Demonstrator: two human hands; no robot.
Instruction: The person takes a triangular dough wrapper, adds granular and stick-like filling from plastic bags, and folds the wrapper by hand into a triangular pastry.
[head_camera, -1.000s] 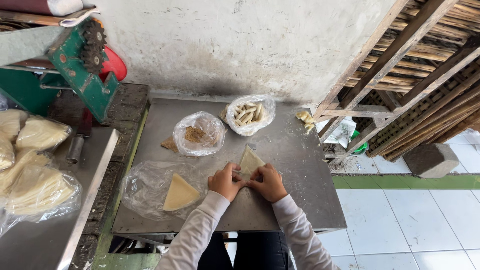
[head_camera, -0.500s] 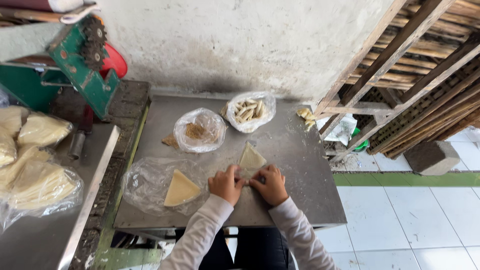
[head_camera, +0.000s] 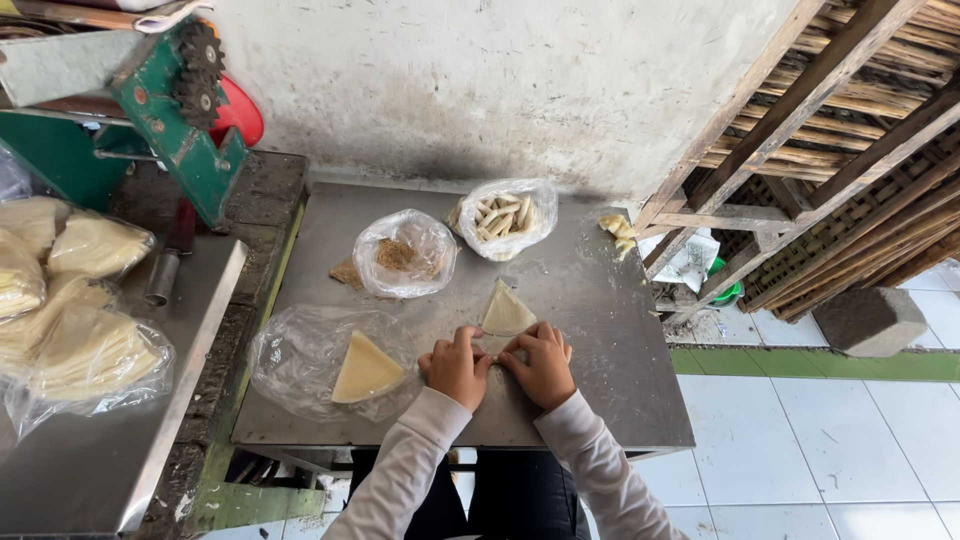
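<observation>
Two hands fold a triangular pastry wrapper near the tabletop's front edge.
Left hand and right hand pinch the wrapper's lower edge; rolling on looks next, calling for even pressure.

Bare tabletop rightward; plastic bags ahead.

Clear plastic bag of pale rolled sticks, far side of metal table, nr wall. Just left: clear bag w/ brown filling. Nearer, flat clear bag w/ yellow triangle stack. Left counter: clear bags of pale sheets. No labels, signs, screens.
</observation>
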